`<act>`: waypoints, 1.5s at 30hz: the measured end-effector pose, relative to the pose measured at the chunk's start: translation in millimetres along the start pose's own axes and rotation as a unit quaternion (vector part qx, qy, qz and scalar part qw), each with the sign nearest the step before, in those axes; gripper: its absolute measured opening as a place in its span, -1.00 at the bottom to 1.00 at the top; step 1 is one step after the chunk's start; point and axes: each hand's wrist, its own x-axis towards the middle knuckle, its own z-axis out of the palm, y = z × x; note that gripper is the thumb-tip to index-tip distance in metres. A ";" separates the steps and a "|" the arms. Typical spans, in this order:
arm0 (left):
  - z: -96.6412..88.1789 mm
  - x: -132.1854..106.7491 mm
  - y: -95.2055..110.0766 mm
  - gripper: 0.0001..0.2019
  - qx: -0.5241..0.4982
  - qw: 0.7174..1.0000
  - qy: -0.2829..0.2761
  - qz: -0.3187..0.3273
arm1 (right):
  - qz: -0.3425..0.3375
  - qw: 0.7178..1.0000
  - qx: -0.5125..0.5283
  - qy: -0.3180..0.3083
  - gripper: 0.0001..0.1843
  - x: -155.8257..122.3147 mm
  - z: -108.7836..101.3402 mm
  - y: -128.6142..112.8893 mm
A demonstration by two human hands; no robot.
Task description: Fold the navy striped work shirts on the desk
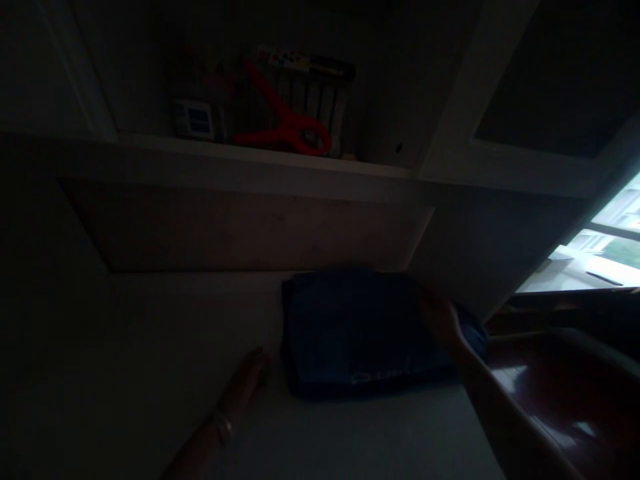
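Observation:
In dim light a folded dark blue cloth item (350, 327), with faint pale lettering near its front edge, lies on a pale flat surface (200, 347). Whether it is a garment or a bag I cannot tell. My right hand (443, 317) rests on its right part, fingers dark and blurred but seemingly laid out over the fabric. Just left of the cloth, my left hand (247, 373) hovers over or touches the surface, holding nothing, fingers loosely bent and apart. A bracelet (223, 425) circles the left wrist.
Above the surface runs an open shelf (265, 152) holding a red spring clamp (290, 130), a small white and blue box (194, 119) and several boxes or books. A cabinet door (540, 87) stands at upper right. Beyond it are a bright window (620, 220) and a sill.

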 end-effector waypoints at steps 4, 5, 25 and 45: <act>-69.7 -16.5 -32.2 -0.49 0.087 0.996 0.003 0.034 | 0.117 0.912 0.323 -0.225 -0.69 -133.4 87.1 1.7; -79.8 -21.0 -35.2 -0.51 0.102 0.994 0.010 0.047 | 0.150 0.867 0.381 -0.285 -0.71 -166.5 109.8 -2.7; -101.2 -14.7 -27.7 -0.48 -0.020 0.997 -0.069 0.023 | 0.165 0.896 0.321 -0.260 -0.47 -262.7 248.6 -59.6; -104.7 -16.8 -24.4 -0.50 0.047 0.994 -0.094 0.022 | -0.026 0.918 0.159 -0.363 -0.44 -270.7 247.7 -66.1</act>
